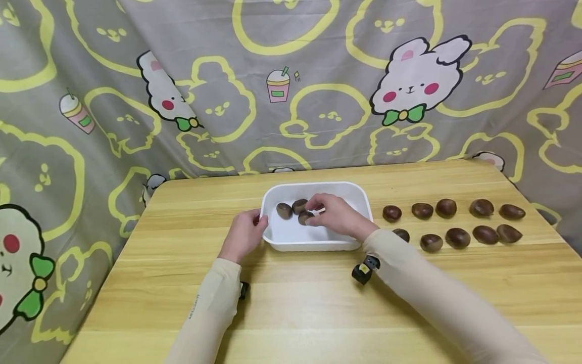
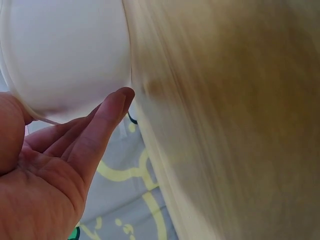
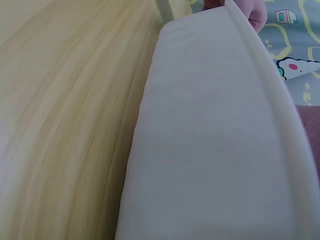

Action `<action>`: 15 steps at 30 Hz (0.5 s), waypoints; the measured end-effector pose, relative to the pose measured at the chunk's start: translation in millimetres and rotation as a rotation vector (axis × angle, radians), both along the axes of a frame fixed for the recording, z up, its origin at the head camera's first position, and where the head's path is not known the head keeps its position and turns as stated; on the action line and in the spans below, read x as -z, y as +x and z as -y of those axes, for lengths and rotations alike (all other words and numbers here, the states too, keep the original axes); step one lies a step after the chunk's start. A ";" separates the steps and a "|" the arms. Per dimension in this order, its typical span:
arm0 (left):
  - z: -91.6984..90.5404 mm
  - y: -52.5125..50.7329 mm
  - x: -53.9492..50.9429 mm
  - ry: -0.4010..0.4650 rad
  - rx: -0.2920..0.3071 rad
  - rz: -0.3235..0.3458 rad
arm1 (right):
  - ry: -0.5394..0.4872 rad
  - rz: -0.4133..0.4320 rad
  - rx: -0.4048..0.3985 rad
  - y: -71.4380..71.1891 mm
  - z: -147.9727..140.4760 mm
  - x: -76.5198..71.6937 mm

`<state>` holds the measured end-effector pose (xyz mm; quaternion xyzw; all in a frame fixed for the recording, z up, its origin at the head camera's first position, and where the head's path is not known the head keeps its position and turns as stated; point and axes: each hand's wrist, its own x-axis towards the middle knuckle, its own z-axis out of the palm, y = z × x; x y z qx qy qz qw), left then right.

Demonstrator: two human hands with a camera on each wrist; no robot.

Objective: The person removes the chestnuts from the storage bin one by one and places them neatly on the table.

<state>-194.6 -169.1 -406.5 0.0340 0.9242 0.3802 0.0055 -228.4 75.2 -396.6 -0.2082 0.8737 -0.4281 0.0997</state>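
A white plastic basin stands on the wooden table with three chestnuts in it. One chestnut lies on the left, and a second chestnut sits beside it. My left hand grips the basin's left end; in the left wrist view its fingers lie along the outside wall. Reaching over the basin, my right hand has thumb and fingers at the third chestnut, pinching it near the basin floor. The basin wall hides the right fingers in the right wrist view.
Several chestnuts lie in two rows on the table, to the right of the basin. One of them is partly hidden by the right forearm. A patterned grey curtain hangs behind and to the left of the table.
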 end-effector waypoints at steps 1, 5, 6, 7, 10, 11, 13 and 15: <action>0.1 -0.1 -0.1 -0.001 0.001 0.002 | 0.013 0.003 -0.002 -0.7 2.6 -0.1; 0.7 -0.5 0.2 -0.005 0.006 0.011 | 0.062 0.029 0.020 -5.0 10.8 2.7; 0.8 -0.7 0.4 -0.005 0.007 0.013 | 0.074 0.033 0.027 -6.0 12.2 3.8; 0.9 -0.8 0.6 -0.005 0.007 0.016 | 0.084 0.039 0.033 -6.7 13.3 4.3; 0.8 -1.4 0.9 0.002 0.007 0.021 | 0.101 0.042 0.041 -9.5 14.8 7.1; 1.1 -1.8 1.0 0.002 0.008 0.021 | 0.102 0.039 0.037 -10.4 14.8 8.0; 1.0 -1.7 0.7 0.003 0.007 0.022 | 0.105 0.029 0.024 -12.1 14.3 9.3; 0.8 -1.5 0.4 0.002 0.006 0.024 | 0.117 0.015 -0.004 -13.7 13.9 10.8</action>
